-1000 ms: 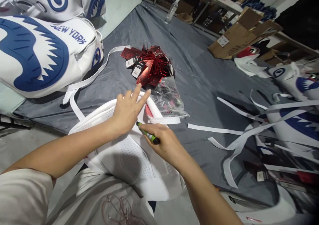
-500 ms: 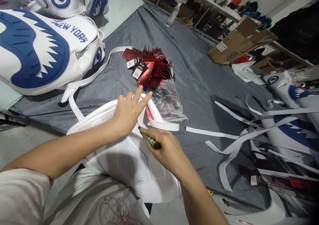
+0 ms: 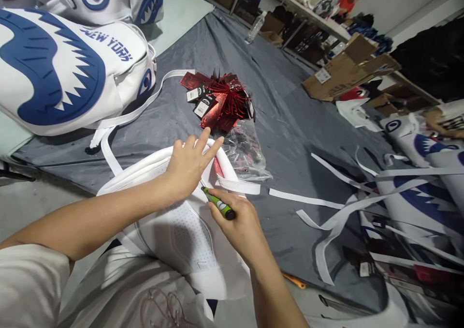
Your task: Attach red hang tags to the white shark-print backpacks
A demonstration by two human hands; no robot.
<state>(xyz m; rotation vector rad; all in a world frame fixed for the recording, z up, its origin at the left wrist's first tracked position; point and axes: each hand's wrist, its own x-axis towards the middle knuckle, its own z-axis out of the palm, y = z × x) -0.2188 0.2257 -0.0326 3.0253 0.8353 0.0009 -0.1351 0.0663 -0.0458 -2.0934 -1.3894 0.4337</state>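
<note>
Fingers of the right hand (image 3: 239, 224) grip a green pen-like tool (image 3: 220, 205), tip at the white bag (image 3: 192, 236) by the table's (image 3: 290, 120) edge; the left hand (image 3: 186, 166) lies spread on the bag. Should that shift, the tip might skid.

Left fingers (image 3: 202, 141) splay while right fingers (image 3: 227, 197) curl.

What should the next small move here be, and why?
Probably a short, careful stroke of the green pen-like tool over the white backpack: the right hand grips the tool, tip at or just above the white material, and the left hand lies spread close by, so small seems safest.
</note>
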